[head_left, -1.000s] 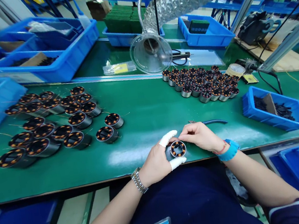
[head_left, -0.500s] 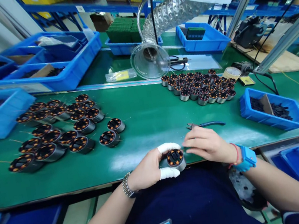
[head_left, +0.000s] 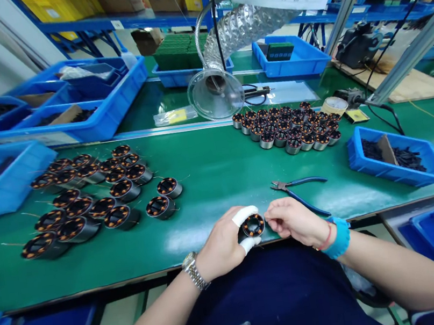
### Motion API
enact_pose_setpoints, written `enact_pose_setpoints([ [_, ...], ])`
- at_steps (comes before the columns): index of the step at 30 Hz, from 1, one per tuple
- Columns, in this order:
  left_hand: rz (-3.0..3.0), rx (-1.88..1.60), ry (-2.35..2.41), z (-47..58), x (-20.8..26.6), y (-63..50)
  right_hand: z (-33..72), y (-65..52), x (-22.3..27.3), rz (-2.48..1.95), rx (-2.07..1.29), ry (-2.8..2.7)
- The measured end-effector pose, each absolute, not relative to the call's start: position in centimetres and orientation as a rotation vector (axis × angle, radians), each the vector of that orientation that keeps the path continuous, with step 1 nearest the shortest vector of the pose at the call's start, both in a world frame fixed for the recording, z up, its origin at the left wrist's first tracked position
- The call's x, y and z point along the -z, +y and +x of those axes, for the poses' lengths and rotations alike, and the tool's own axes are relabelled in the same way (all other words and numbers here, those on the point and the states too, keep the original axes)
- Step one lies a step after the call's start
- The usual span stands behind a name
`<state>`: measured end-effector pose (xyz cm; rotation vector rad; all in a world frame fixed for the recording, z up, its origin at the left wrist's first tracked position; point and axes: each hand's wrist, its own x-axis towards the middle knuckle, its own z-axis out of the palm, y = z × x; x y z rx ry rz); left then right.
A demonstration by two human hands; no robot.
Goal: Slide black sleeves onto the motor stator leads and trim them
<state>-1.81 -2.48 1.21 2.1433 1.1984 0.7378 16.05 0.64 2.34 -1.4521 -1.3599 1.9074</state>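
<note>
Left grip [head_left: 221,243] holds coil ring [head_left: 255,234] near bench edge [head_left: 136,279], room beyond; right grip [head_left: 296,220] unclear.

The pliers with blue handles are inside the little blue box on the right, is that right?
Not quite: the head view shows the pliers lying on the green table, left of the little blue box, not inside it. The handles are blue.

A loose group of stators [head_left: 104,209] stands left on the counter [head_left: 210,169], a tighter group [head_left: 282,139] far, right of centre. Nearer, a single stator [head_left: 255,233] is in the fingers [head_left: 245,214] of the left hand [head_left: 223,243]. Just beyond the right hand [head_left: 296,221] lie diagonal cutters [head_left: 284,185], left of a parts bin [head_left: 385,170]. Farther back, left of an extraction funnel [head_left: 218,102], sits a compartmented tray [head_left: 101,124].
</note>
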Motion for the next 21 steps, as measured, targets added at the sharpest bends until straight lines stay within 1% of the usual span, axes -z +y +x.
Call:
enact_pose_setpoints([
  [2, 2.145, -0.713, 1.166, -2.0, -1.0, -2.2, 16.0, 0.4, -2.4, -1.434, -1.650, -1.611],
  [5, 2.152, -0.697, 1.106, -2.2, -1.0, -1.8, 16.4, -0.3, -2.5, -1.252, -1.055, -2.076],
  [7, 2.153, -0.687, 1.094, -2.2, -1.1, -1.6, 16.7, -0.9, -2.2, -1.106, -0.736, -2.274],
  [10, 2.167, -0.671, 1.076, -2.2, -1.3, -1.5, 16.9, -1.8, -1.3, -0.983, -0.366, -2.480],
  [12, 2.178, -0.677, 1.058, -2.2, -1.3, -1.4, 16.8, -2.4, -0.8, -0.959, -0.178, -2.565],
  [15, 2.195, -0.663, 0.997, -2.3, -1.3, -0.9, 16.4, -3.3, -0.2, -0.956, -0.013, -2.629],
  [17, 2.201, -0.609, 0.957, -2.5, -1.3, -0.4, 16.3, -3.6, -0.2, -0.978, 0.013, -2.606],
  [19, 2.197, -0.539, 0.971, -2.9, -1.4, 0.0, 16.6, -3.6, -0.6, -1.011, -0.083, -2.533],
  [21, 2.201, -0.497, 1.072, -3.3, -1.8, 0.0, 17.3, -3.1, -1.1, -1.061, -0.257, -2.411],
])
